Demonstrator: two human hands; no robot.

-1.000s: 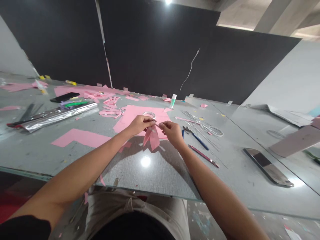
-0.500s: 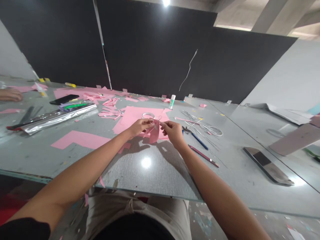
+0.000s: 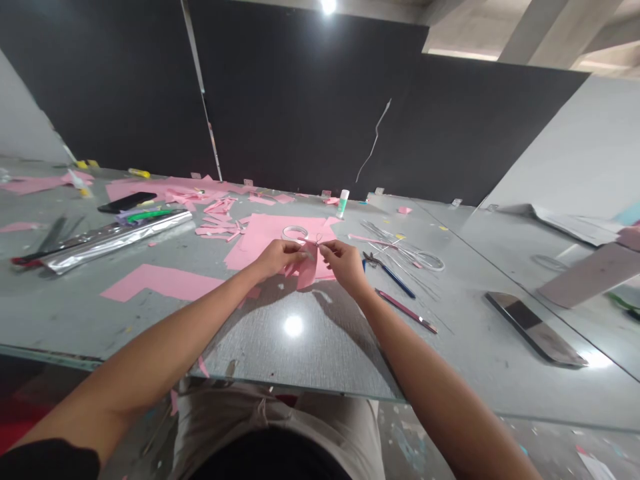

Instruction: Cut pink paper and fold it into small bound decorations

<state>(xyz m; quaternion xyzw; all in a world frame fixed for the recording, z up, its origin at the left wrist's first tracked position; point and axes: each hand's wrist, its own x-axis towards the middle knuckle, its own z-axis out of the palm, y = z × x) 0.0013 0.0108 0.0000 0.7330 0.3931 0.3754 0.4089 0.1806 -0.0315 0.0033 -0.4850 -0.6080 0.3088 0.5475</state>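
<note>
Between my hands hangs a small folded piece of pink paper (image 3: 307, 272), with a thin wire loop (image 3: 319, 238) standing up at its top. My left hand (image 3: 278, 259) pinches the paper's left side, fingertips pressed together. At the top right, my right hand (image 3: 345, 263) is closed in a pinch on the thin wire where it meets the paper. Just behind lie pink paper sheets (image 3: 250, 241) and a roll of white tape (image 3: 295, 233). The exact fold under my fingers is partly hidden.
Right of my hands lie blue-handled pliers (image 3: 397, 279), a pink cutter knife (image 3: 406, 311), loose wires (image 3: 420, 257) and a phone (image 3: 535, 330). A glue stick (image 3: 343, 203) stands behind. Leftward are paper scraps (image 3: 220, 220), a foil roll (image 3: 120, 240) and a black phone (image 3: 127, 202).
My hands stay almost in place, with the paper turned slightly. The other person's hand at the far left has gone out of view.
</note>
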